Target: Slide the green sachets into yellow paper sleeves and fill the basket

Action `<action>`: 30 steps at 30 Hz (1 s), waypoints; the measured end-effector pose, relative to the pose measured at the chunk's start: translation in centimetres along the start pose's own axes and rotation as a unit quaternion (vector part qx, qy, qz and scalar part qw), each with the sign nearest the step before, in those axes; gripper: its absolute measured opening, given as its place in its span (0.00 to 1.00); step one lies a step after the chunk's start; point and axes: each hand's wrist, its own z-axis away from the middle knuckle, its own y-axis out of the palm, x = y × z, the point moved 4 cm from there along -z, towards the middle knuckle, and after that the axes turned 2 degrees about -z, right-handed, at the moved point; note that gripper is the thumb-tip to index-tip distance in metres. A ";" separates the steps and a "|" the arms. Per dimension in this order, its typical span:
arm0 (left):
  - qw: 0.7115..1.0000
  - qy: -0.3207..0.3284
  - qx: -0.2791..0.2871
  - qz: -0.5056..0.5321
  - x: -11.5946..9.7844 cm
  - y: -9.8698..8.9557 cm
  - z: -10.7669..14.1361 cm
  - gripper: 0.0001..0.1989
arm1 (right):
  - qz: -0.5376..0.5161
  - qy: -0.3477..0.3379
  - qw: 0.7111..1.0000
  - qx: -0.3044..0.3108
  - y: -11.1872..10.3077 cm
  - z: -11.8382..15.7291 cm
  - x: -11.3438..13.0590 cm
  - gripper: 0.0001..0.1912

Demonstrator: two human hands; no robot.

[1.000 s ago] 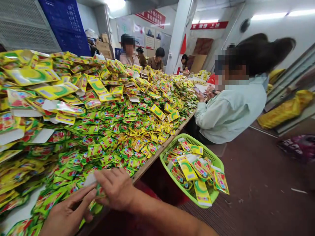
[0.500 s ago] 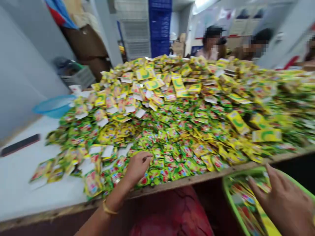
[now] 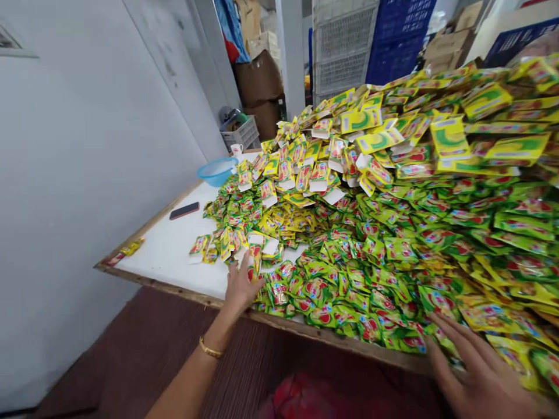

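Observation:
My left hand is at the left front of the heap, its fingers apart. Its fingertips lie against a small yellow-and-green carton with white flaps, not visibly closed round it. At the lower right, my right hand is open with fingers spread, over the front of the heap by the table edge. Small green sachets with red fruit pictures cover the table between my hands. Several open yellow cartons lie over the back of the heap. Nothing shows in my right hand.
A black phone and a blue basin rest on the white table. Yellow packets lie near its left corner. Behind are a white cup, stacked white crates and blue crates. A wall stands at left.
The view has swung left, showing more table and wall. My right hand has left the green-rimmed container and is over the sachets. My left hand has moved left to the carton, fingers opened.

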 end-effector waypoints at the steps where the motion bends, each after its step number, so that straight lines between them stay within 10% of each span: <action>1: 1.000 0.004 -0.008 0.024 0.0 0.2 0.2 0.40 | -0.012 -0.016 1.000 0.006 0.4 -0.8 1.7 0.19; 5: 0.990 0.040 -0.079 0.111 -2.9 -0.4 0.7 0.41 | -0.099 -0.032 0.994 0.044 3.0 -3.2 8.0 0.17; 9: 0.970 0.137 -0.026 0.201 -9.0 0.2 3.2 0.36 | -0.228 0.027 0.965 0.127 6.5 -3.9 11.6 0.28; 16: 0.923 0.255 0.121 0.261 -12.7 3.6 6.1 0.21 | -0.329 0.225 0.910 0.111 7.7 -2.1 6.6 0.34; 21: 0.946 0.292 0.119 0.076 -12.1 5.6 3.1 0.19 | -0.203 0.245 0.945 0.071 5.6 -1.7 1.7 0.31; 25: 0.942 0.315 0.112 -0.009 -13.4 6.4 2.2 0.14 | -0.006 0.129 0.988 0.080 5.1 -2.4 3.0 0.30; 30: 0.966 0.244 0.060 -0.058 -14.1 4.4 0.2 0.14 | 0.168 0.092 0.970 0.151 6.2 -2.6 4.3 0.38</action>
